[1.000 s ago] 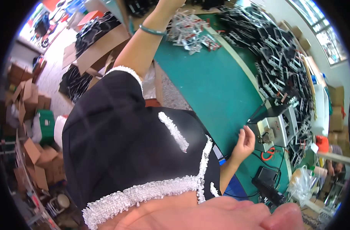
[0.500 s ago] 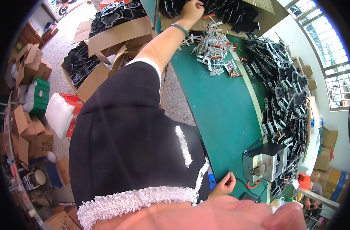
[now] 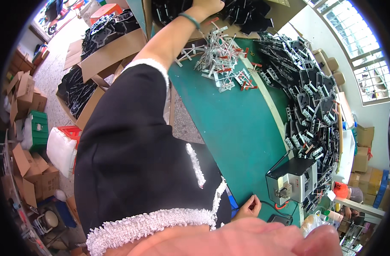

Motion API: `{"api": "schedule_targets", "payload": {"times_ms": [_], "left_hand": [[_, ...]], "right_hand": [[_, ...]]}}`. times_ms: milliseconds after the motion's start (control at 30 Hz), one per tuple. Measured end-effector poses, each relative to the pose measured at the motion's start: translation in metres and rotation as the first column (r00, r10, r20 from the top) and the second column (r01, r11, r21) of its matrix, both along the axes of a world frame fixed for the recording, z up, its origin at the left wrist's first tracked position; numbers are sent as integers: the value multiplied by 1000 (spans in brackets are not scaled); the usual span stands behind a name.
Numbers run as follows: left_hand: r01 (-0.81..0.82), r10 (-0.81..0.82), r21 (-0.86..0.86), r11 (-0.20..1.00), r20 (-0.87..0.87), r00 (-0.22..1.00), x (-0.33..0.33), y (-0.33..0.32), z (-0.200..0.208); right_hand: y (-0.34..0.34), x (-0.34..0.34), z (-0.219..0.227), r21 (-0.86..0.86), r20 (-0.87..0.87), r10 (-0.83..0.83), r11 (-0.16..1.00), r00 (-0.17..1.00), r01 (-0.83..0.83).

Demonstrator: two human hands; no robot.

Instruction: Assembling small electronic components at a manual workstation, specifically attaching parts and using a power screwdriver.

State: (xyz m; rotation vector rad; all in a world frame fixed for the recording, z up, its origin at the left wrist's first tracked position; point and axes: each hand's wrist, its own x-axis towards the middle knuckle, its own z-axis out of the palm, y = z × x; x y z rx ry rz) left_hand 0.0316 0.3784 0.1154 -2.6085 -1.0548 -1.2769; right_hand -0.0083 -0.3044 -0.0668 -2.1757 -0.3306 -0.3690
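Note:
My left hand [image 3: 208, 6] reaches far forward into an open cardboard box [image 3: 284, 21] of black plates, a green bracelet on its wrist. Its fingers look curled, but the picture's top edge cuts them off and what they hold is hidden. My right hand [image 3: 248, 208] rests low at the near edge of the green table [image 3: 233, 123], with fingers closed together and nothing visible in them. Close to it stands a grey metal device [image 3: 291, 180] with a black top. A pile of thin metal pieces with red parts [image 3: 222, 55] lies just before the box.
A long heap of black plates with metal brackets [image 3: 310, 98] lines the table's right side. On the left floor stand cardboard boxes of black parts [image 3: 114, 45], a red crate [image 3: 71, 131] and a green bin [image 3: 38, 128]. Another person [image 3: 353, 198] is at the lower right.
The view has shifted, so the table and piles appear further left and slightly lower. My left hand remains at the box, now more cut off by the top edge. My right hand has hardly moved.

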Motion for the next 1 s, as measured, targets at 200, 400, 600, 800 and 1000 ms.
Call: {"api": "schedule_targets", "payload": {"times_ms": [200,400,600,800,1000], "left_hand": [[211,-333,357,910,325,885,-81,-109,32],[679,-524,-731,61,555,646,-51,-243,-71],[821,-903,-563,92,300,308,6,-313,-172],[321,-281,-3,947,-489,826,27,-206,-102],[633,-627,-233,738,107,771,42,-168,-63]], "right_hand": [[9,3,10,-51,47,30,998,998,-28],[0,-3,9,-123,114,46,992,992,-32],[1,-3,8,-125,158,178,979,971,-159],[2,-2,4,-70,141,138,989,980,-129],[2,0,1,-33,162,144,990,976,-140]]}}
